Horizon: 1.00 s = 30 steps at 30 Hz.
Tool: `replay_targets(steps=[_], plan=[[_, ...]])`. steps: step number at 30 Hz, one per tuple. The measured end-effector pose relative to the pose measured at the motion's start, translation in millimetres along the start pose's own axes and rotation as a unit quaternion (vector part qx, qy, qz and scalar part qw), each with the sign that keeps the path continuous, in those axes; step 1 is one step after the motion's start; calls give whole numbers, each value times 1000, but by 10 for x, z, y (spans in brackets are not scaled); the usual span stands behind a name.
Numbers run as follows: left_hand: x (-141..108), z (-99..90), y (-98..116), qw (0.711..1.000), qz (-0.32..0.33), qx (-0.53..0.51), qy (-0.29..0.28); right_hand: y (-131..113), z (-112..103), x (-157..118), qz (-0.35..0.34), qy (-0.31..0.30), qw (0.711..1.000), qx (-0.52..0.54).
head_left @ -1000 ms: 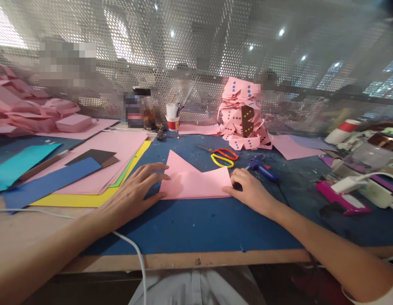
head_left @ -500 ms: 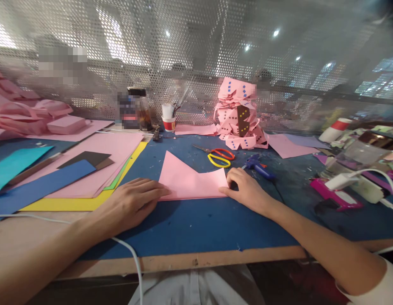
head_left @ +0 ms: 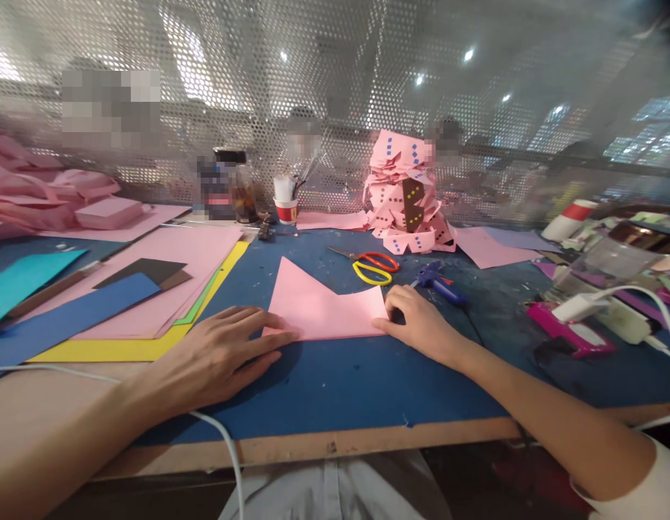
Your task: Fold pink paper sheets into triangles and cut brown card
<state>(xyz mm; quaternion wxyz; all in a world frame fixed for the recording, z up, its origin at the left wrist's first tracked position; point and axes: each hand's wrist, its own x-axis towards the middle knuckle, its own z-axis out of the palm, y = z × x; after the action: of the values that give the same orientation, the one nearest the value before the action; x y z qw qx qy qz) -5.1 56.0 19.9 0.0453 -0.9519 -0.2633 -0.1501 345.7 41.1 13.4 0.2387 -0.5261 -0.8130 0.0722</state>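
A folded sheet of pink paper (head_left: 327, 310) lies on the blue table mat, its left corner rising to a point and its upper edge dipping in the middle. My left hand (head_left: 235, 350) rests flat with fingers spread, the fingertips on the paper's lower left corner. At the right edge, my right hand (head_left: 416, 318) pinches the paper between thumb and curled fingers. Just beyond the sheet are scissors (head_left: 374, 267) with one red and one yellow handle. A blue glue gun (head_left: 440, 284) lies past my right hand.
Coloured sheets, among them a blue strip (head_left: 80, 307), are piled at left. At the back stand a paper cup (head_left: 286, 209) and a stack of pink folded pieces (head_left: 405, 188). A magenta device (head_left: 570, 328) and a clear container (head_left: 606, 267) are at right. A white cable (head_left: 227, 433) crosses the front edge.
My left hand has opened its fingers wider and slid slightly right along the paper's lower edge. My right hand keeps its place at the right edge.
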Motion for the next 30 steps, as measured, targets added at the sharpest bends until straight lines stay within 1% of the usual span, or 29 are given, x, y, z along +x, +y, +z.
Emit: replay_targets(steps=[4,10,18,24,30], plan=[[11,-16,24,1000,-8,1,-12,8,6,-1,-2,0,1000,-4],[-8,18,-12,1000,-15,-7,-18,15,17,2,-3,1,1000,-7],[-1,30,-19,1000,-13,-2,-15,22,17,5,-4,-1,1000,-4],[49,-32,59,1000,-5,-28,-2,21,14,5,-4,-1,1000,-4],[43,-28,118,1000,8,-8,-20,26,19,2,-8,1,1000,-8]])
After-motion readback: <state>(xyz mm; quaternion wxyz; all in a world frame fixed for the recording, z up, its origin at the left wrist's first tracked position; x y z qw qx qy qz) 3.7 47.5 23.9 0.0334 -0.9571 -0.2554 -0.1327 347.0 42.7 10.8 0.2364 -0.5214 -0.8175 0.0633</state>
